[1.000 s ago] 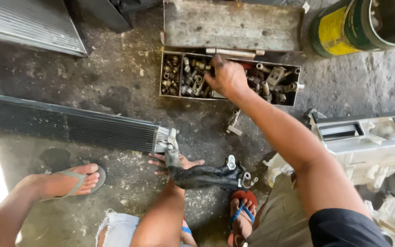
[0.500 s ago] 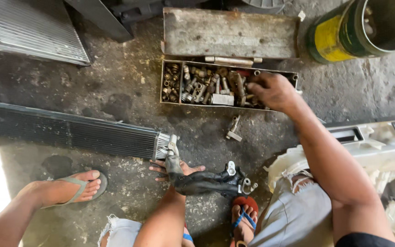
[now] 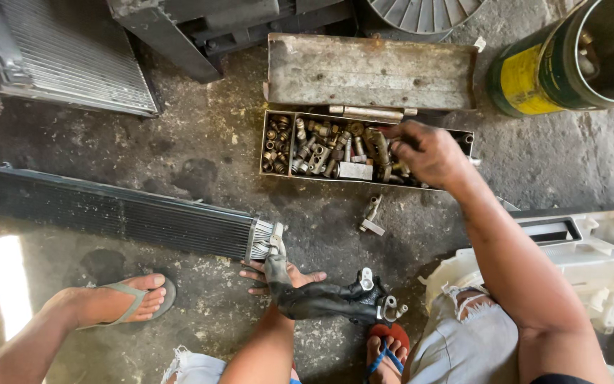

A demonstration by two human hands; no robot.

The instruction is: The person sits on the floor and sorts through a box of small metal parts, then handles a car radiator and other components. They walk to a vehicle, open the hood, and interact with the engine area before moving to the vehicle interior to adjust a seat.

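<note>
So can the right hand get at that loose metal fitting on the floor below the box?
Probably yes: the right hand is in the parts box, and the fitting lies uncovered on bare floor just below.

A stained concrete floor [image 3: 200,153] carries an open metal parts box [image 3: 276,146], a long black finned condenser [image 3: 122,217], a green-and-yellow drum [image 3: 534,78] and what looks like a small loose fitting [image 3: 372,215].

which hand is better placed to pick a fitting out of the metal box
Right. The right hand is already over the open metal box, fingers down among the fittings. The left hand is down on the floor, under the black hose beside the condenser.
</note>
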